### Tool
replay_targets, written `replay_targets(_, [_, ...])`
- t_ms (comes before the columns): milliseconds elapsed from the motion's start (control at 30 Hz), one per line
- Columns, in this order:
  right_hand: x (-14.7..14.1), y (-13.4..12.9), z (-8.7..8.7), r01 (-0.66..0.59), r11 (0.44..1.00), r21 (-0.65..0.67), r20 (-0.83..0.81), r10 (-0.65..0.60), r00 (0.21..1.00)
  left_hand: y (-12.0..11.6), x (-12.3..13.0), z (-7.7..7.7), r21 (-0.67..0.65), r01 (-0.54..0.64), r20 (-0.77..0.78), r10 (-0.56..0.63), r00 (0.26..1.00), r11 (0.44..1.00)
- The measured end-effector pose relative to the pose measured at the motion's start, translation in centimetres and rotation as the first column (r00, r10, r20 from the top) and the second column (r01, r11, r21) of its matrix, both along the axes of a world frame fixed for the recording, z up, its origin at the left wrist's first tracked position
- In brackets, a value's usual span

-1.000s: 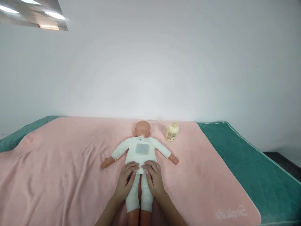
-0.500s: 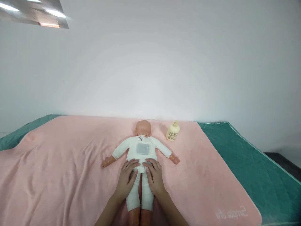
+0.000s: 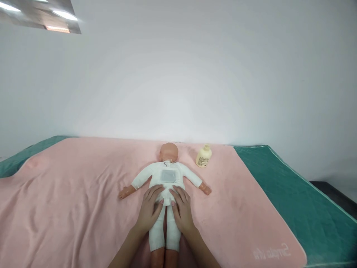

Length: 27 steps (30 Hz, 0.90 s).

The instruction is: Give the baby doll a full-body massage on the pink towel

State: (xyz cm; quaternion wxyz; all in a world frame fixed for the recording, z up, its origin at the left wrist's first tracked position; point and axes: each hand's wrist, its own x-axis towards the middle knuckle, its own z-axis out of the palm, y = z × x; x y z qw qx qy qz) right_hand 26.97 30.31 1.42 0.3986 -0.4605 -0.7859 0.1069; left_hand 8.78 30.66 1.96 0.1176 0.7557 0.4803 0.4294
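Note:
A baby doll (image 3: 167,169) lies face down with its head away from me and its arms spread. White cloth covers its torso, arms and upper legs, and a grey rectangular panel (image 3: 168,176) shows on its back. My left hand (image 3: 150,208) rests on the left side of the doll's lower back and hip, thumb apart from the fingers. On the right side, my right hand (image 3: 182,208) lies the same way, fingers stretched out and angled inward. Both hands are open and touch the doll without gripping it.
A pale yellow bottle (image 3: 203,156) without a visible cap stands right of the doll's head. Under everything is a pink blanket (image 3: 237,208), wrinkled at the left, over a green cover (image 3: 301,193). A white wall (image 3: 178,74) rises behind.
My hands have slid slightly up the doll's lower back, with the fingertips a little farther forward. The whole view has shifted slightly; doll and bottle stay in place.

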Motion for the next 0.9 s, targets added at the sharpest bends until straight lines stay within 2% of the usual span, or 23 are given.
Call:
replay_targets(200, [-0.2,0.4,0.1,0.006,0.999,-0.041,-0.028,-0.007,1.000,0.6,0.0,0.7,-0.085,0.048,-0.017,-0.049,0.999,0.995])
replay_targets(367, [-0.4,0.6,0.2,0.029,0.999,-0.014,-0.041,-0.030,0.999,1.2,0.1,1.0,-0.093,0.036,-0.018,-0.038,0.999,0.995])
replay_targets(567, [-0.1,0.0,-0.2,0.033,0.999,0.022,-0.075,-0.032,0.997,0.7,0.1,0.0,-0.066,0.006,0.004,-0.006,1.000,0.998])
replay_targets(700, [-0.1,0.0,-0.3,0.033,0.999,-0.003,-0.051,-0.033,0.998,0.4,0.0,-0.7,-0.062,-0.029,0.009,0.030,1.000,0.998])
replay_targets(900, [-0.2,0.4,-0.3,0.038,0.999,-0.035,-0.031,-0.039,0.999,0.9,0.1,-0.5,-0.082,-0.035,-0.058,0.030,0.998,0.996])
